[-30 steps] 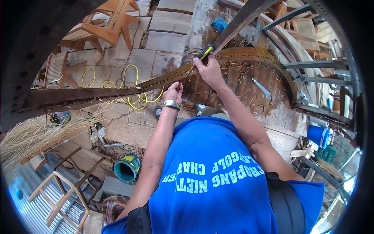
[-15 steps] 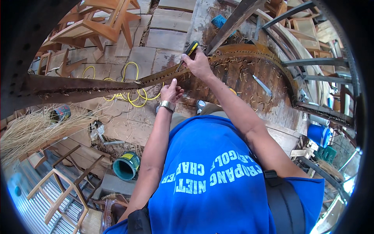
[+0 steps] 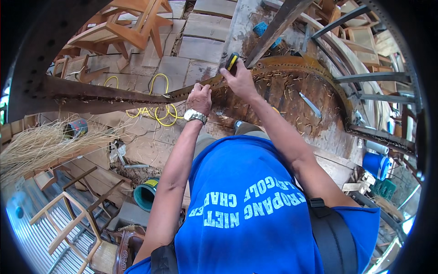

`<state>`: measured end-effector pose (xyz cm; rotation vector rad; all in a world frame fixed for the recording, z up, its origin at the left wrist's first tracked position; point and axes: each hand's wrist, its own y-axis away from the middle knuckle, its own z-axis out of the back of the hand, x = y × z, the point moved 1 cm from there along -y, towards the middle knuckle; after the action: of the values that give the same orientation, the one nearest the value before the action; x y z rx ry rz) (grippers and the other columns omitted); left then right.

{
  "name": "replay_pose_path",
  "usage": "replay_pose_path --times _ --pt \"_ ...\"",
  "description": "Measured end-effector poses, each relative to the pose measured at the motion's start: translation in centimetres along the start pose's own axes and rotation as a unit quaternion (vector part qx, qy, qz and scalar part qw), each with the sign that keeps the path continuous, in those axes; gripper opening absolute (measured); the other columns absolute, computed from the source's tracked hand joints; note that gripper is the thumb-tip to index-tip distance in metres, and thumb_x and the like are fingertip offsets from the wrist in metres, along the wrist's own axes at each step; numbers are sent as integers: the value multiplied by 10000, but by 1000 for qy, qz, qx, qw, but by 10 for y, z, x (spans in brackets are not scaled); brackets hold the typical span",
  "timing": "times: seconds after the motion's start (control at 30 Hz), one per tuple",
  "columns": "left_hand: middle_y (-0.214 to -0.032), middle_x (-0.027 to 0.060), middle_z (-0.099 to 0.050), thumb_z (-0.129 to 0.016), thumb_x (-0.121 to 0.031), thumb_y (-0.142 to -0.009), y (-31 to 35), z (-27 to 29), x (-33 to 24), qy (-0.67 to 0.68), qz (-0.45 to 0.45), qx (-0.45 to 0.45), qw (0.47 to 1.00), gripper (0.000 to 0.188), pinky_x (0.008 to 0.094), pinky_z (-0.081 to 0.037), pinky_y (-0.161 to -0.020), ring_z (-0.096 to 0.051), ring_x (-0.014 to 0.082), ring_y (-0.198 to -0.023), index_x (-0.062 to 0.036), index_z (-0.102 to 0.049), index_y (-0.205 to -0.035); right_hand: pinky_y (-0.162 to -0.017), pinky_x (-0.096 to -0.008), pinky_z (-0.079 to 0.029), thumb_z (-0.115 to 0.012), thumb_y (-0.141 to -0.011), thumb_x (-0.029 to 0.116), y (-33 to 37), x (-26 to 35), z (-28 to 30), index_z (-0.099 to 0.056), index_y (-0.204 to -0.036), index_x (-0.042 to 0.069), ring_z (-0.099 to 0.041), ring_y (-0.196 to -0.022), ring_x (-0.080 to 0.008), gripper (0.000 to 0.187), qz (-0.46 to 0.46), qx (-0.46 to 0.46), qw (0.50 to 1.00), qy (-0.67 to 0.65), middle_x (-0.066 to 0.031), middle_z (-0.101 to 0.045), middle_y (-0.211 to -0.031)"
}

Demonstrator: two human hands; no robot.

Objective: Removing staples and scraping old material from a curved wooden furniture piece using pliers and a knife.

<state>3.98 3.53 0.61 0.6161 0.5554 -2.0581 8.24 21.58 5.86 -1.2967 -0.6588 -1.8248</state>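
The left hand [image 3: 200, 97] hid the stretch of rusty perforated metal strip [image 3: 191, 91] it pinched, fingers closed over its edge. Just beside it, the right hand [image 3: 240, 81] gripped a black-and-yellow tool [image 3: 232, 61], mostly covered by the fingers and hard to identify, pressed against the same strip where it curved along the wooden table [image 3: 292, 100]. Below the strip lay a yellow cable [image 3: 157, 112] and a green round can [image 3: 146, 195].

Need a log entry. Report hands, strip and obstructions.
Left hand pinching perforated metal strip. Right hand gripping black-and-yellow tool at strip's bend. Yellow cable coiled on floor below.
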Motion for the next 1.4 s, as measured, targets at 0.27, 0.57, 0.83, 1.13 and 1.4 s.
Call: replay_pose_path --times 0.27,0.57,0.83,1.13,1.4 --pt "-1051 129 -623 -622 -223 -942 -8 3 -16 -39 23 32 998 183 464 -546 -786 -665 351 -923 -109 -708 -1056 -740 -495 -529 -675 -906 245 40 -7 141 -554 -1160 89 -664 -906 -402 323 73 171 930 317 -186 -677 -981" --pt "-1015 196 -623 -531 -57 -932 -47 9 -17 -264 -116 213 934 114 444 -594 -742 -706 355 -884 -14 -626 -979 -864 -452 -538 -741 -839 233 62 -85 167 -555 -1200 68 -608 -1042 -355 438 62 -11 890 452 -168 -620 -1119" --pt "-969 183 -585 -560 -103 -926 -72 22 27 -271 -50 64 959 124 435 -572 -727 -657 367 -838 -13 -589 -1006 -1010 -449 -413 -760 -837 364 110 -84 127 -585 -1226 57 -534 -1160 -335 525 59 66 897 432 -147 -588 -1184" --pt "-954 109 -608 -628 -117 -910 -21 16 9 -91 -156 27 983 89 441 -544 -695 -650 336 -826 -115 -665 -991 -975 -448 -425 -801 -790 375 119 -70 120 -604 -1191 42 -518 -1122 -306 557 33 92 865 493 -136 -531 -1184" --pt "-992 82 -612 -629 -117 -861 -20 9 4 -209 -169 78 960 131 414 -538 -725 -649 288 -874 -137 -684 -978 -877 -450 -486 -631 -957 305 130 -89 110 -585 -1140 28 -583 -974 -335 334 9 99 884 458 -177 -575 -1026"
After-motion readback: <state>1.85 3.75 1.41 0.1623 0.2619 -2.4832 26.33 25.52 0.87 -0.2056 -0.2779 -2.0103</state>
